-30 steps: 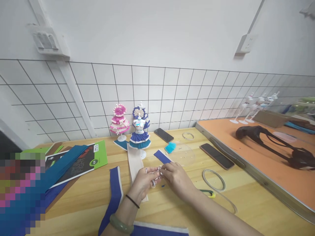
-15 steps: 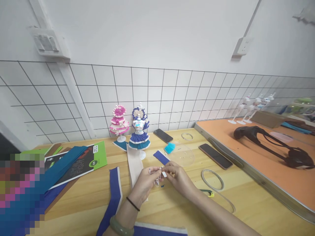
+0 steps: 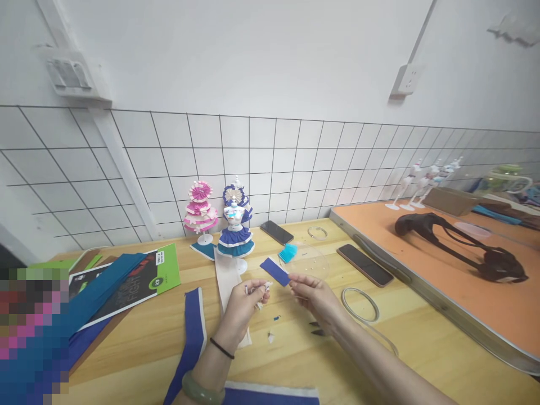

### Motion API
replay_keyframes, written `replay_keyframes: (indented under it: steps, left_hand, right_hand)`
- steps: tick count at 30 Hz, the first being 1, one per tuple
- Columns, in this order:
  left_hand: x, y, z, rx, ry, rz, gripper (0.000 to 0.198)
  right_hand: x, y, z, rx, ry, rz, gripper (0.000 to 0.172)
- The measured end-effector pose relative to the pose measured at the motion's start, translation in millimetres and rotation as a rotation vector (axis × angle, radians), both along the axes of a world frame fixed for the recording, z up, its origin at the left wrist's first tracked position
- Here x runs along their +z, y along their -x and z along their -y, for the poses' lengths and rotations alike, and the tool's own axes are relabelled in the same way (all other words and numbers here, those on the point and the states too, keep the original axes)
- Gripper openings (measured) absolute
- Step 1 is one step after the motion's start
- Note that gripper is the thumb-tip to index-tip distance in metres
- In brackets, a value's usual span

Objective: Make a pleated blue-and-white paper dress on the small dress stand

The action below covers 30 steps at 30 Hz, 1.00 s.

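My left hand [image 3: 243, 306] is closed, fingers curled around small crumpled white scraps [image 3: 267, 287] that stick out at the fingertips. My right hand [image 3: 314, 295] pinches the near right end of a short dark-blue strip [image 3: 275, 271], which looks like crepe paper or cloth. Dark pointed blades [image 3: 317, 329] show below my right wrist; the rest of that tool is hidden by my arm. On the table between my forearms lie a white scrap [image 3: 270, 338] and a tiny blue scrap [image 3: 277, 318]. A long cream strip [image 3: 228, 275] runs behind my left hand.
Small dress-form figures in blue [image 3: 236, 236] and pink [image 3: 201, 211] stand ahead. Light-blue pleated pieces [image 3: 287, 253] lie by a clear disc [image 3: 314, 261]. Two phones, including one at right [image 3: 365, 264], a tape ring [image 3: 360, 304], longer blue strips [image 3: 194, 326] and a booklet [image 3: 169, 270] surround my hands.
My hands have come apart. The right has left the white piece and moved to the blue strip's end. A white scrap now lies on the table, and dark blade tips have come into sight.
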<state>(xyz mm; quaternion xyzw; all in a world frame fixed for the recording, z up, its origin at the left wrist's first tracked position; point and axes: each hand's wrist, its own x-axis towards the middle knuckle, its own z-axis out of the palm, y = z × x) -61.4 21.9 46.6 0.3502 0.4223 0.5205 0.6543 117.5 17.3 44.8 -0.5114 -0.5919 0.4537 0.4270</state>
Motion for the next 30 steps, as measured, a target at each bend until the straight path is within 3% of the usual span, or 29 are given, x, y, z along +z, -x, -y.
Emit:
replay_keyframes:
  steps: [4,7,9,18,22,30]
  left_hand:
    - [1.1,-3.3,3.9,-0.071,0.069,0.090,0.015]
    - [0.3,-8.0,7.4,-0.121,0.109,0.153,0.016]
    - [-0.4,-9.3,7.9,-0.112,0.127,0.194,0.019]
    - [-4.1,-2.7,0.4,-0.010,0.231,0.322,0.028]
    - [-3.2,-7.2,3.6,-0.049,0.238,0.378,0.025]
    - [7.8,-8.3,11.2,-0.125,0.188,0.286,0.018]
  right_hand:
    - [5.1,3.9,-0.1,0.026,-0.161,0.118,0.041]
    - [7.1,17.0,4.9,0.082,-0.334,0.269,0.024]
    - [6.6,25.9,8.6,0.108,-0.453,0.382,0.016]
    - [5.9,47.5,22.8,0.184,-0.766,0.735,0.020]
    - [4.1,42.9,19.1,0.163,-0.795,0.799,0.020]
    - [9.8,17.2,-7.1,0.081,-0.619,0.668,0.021]
